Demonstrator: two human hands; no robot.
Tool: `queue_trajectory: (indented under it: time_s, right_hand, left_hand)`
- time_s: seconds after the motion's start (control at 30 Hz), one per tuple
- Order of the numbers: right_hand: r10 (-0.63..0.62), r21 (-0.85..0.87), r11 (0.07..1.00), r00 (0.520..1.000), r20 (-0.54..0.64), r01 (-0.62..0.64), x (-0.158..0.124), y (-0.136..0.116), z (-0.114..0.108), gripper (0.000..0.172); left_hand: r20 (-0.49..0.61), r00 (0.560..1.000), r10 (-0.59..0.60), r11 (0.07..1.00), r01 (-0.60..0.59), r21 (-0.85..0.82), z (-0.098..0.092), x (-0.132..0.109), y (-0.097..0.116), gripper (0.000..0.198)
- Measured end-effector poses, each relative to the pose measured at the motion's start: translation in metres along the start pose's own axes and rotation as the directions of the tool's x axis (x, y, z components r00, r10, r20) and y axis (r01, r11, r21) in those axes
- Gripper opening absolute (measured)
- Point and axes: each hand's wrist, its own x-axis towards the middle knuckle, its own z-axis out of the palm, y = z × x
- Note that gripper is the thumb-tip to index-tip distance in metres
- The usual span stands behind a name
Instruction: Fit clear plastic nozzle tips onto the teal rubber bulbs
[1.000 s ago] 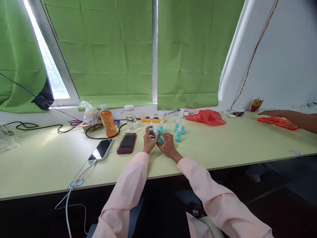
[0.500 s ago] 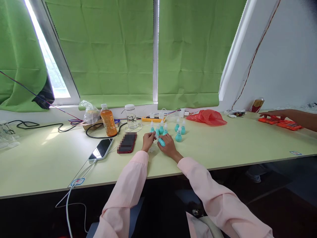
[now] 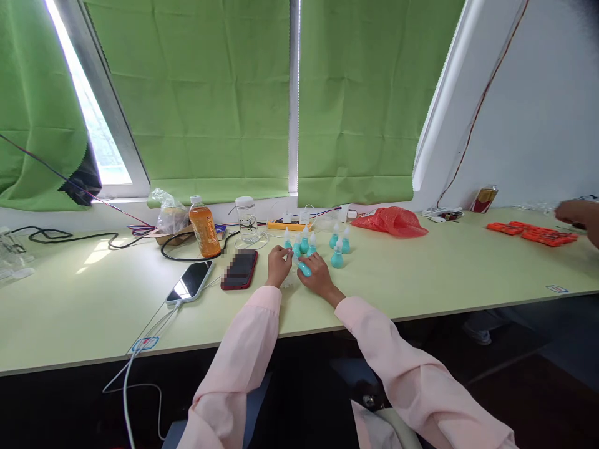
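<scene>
A pale counter (image 3: 444, 274) runs from left to right, with a crumpled red plastic bag (image 3: 390, 222) at its far side, right of the middle. The right hand (image 3: 319, 275) and the left hand (image 3: 279, 267) meet above the near middle. An orange drink bottle (image 3: 204, 229) stands at the far left, and a red-edged phone (image 3: 239, 270) lies left of the hands. Turquoise bulbs (image 3: 337, 257) with pale tips stand just beyond the hands and to their right. The right fingers curl round a held bulb (image 3: 305, 269), tilted, its clear tip pointing left; the left fingers are narrow, close together at that tip, their grip too small to tell
</scene>
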Motion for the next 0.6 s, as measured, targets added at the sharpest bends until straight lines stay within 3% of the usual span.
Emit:
queue_trajectory:
  time_s: [0.1,0.23,0.47,0.6]
  right_hand:
    - [0.018,-0.011,1.000,1.000,-0.016,-0.018,0.000,0.000,0.000,0.027]
    - [0.047,-0.033,0.998,0.998,-0.049,-0.049,0.001,-0.002,-0.002,0.028]
    - [0.075,-0.057,0.995,0.994,-0.077,-0.079,0.001,-0.003,-0.004,0.030]
    - [0.071,-0.065,0.995,0.995,-0.073,-0.076,0.001,-0.002,-0.004,0.030]
  left_hand:
    - [0.009,1.000,0.013,0.997,-0.013,0.069,-0.001,0.000,-0.001,0.022]
    - [0.034,0.997,-0.063,0.985,0.056,0.163,0.001,0.001,-0.006,0.027]
    - [0.229,0.967,-0.107,0.973,0.054,0.225,0.006,-0.003,-0.015,0.019]
    - [0.262,0.958,-0.116,0.978,0.064,0.198,0.006,-0.004,-0.014,0.020]
